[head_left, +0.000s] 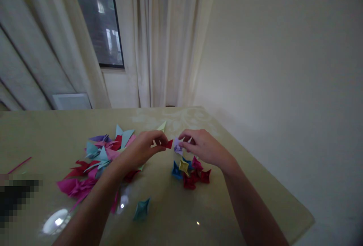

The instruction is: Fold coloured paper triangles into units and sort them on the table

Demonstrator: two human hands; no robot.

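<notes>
My left hand (149,144) pinches a small red folded paper (169,144) between thumb and fingers. Close beside it, my right hand (200,145) grips a lavender folded paper (177,147) at its right edge. The red and lavender pieces are very near each other; I cannot tell whether they touch. Just below my right hand lies a cluster of small folded papers, among them a yellow one (183,166), a blue one (177,171) and a dark red one (205,176). Nearer to me, a teal folded paper (141,209) lies apart.
A heap of larger folded papers in several colours, including a magenta one (76,187), spreads left of my left forearm. A thin pink stick (19,165) lies farther left. The shiny table (255,185) ends at the right near a wall; curtains (170,41) hang behind it.
</notes>
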